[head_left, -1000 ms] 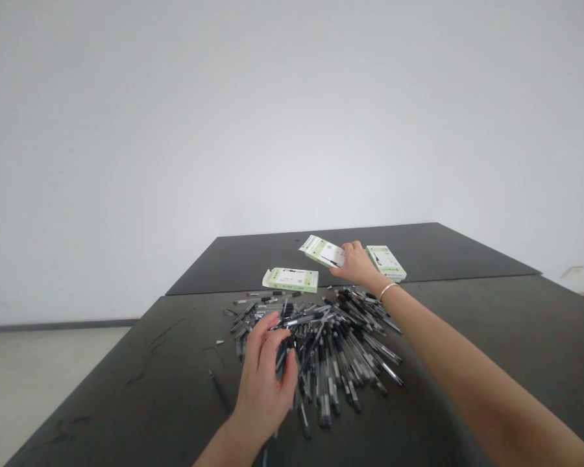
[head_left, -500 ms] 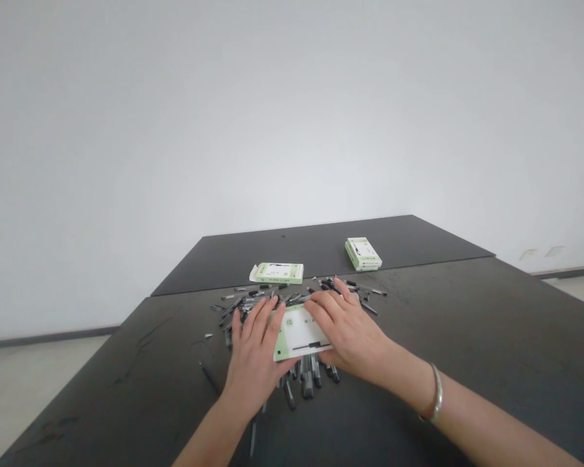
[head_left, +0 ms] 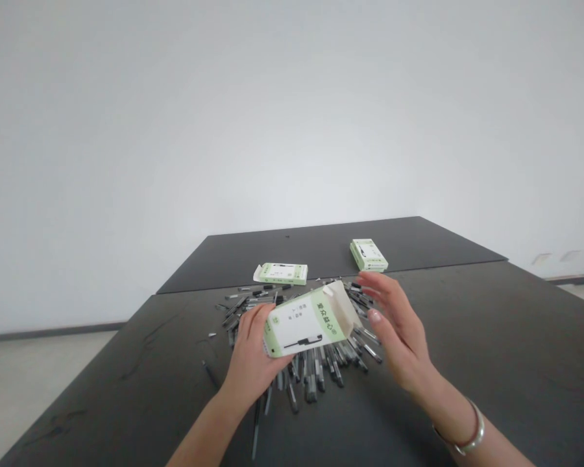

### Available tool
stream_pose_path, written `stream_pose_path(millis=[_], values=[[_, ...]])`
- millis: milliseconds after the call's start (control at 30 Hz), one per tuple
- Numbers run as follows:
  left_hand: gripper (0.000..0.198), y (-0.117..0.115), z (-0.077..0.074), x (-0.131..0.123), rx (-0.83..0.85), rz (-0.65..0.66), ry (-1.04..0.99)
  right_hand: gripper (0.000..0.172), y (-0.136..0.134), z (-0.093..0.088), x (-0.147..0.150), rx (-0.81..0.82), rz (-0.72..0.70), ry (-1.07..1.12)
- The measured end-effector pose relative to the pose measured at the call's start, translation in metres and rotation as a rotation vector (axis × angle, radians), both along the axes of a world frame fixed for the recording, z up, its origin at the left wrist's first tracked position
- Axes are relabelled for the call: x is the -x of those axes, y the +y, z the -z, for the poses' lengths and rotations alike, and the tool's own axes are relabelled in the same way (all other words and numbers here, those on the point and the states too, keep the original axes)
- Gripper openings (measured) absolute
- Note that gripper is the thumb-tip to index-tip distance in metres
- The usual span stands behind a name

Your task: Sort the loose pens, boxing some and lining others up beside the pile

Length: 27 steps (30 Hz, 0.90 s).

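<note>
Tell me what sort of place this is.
Probably a plain indoor workroom: there is a bare white wall, a dark work table with a loose heap of pens on it, and green-and-white cardboard boxes, another of them held in the left hand.

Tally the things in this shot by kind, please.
Green-and-white cardboard boxes: 3
Hands: 2, left hand, right hand
Metal bangle: 1
Loose pens: too many to count
Total: 6, plus the pens

White-and-green cardboard pen box (head_left: 299, 322), tilted, end flap open, above loose black pens (head_left: 311, 379)
</note>
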<state>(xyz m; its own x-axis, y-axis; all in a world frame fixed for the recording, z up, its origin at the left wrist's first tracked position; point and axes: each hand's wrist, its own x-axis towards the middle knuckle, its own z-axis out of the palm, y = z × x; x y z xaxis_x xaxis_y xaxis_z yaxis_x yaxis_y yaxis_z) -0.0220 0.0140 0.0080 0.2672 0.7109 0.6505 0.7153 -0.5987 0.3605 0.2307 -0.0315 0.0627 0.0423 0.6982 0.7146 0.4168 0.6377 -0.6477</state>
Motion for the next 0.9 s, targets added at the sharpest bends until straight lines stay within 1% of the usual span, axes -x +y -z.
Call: stream_pose_path(millis=[67,133,233,333,400,600,767,833,900], values=[[0.072,0.0,-0.001,0.0,0.017,0.016,-0.025,0.045,0.001,0.008,0.002,0.085,-0.128,0.089],[0.072,-0.001,0.0,-0.001,0.034,0.027,-0.035,0.049,0.001,0.016,0.004,0.134,-0.223,0.075],[0.072,-0.002,0.0,-0.002,0.055,0.037,-0.045,0.05,-0.002,0.024,0.004,0.128,-0.274,0.006],[0.072,-0.002,-0.001,-0.002,0.067,0.04,-0.047,0.048,-0.004,0.029,-0.001,0.112,-0.319,0.001],[0.072,-0.002,-0.001,-0.003,0.068,0.038,-0.043,0.048,-0.005,0.03,-0.003,0.113,-0.323,0.009],[0.071,-0.002,0.0,-0.002,0.054,0.027,-0.022,0.044,-0.002,0.031,0.001,0.11,-0.239,-0.025],[0.07,-0.002,0.0,-0.002,0.025,0.022,0.006,0.042,-0.002,0.028,0.004,0.135,-0.223,-0.017],[0.07,-0.003,0.0,-0.002,0.021,0.029,0.022,0.043,-0.002,0.027,0.005,0.139,-0.22,-0.013],[0.069,-0.003,0.0,-0.002,0.026,0.039,0.033,0.05,-0.002,0.027,0.006,0.142,-0.216,-0.008]])
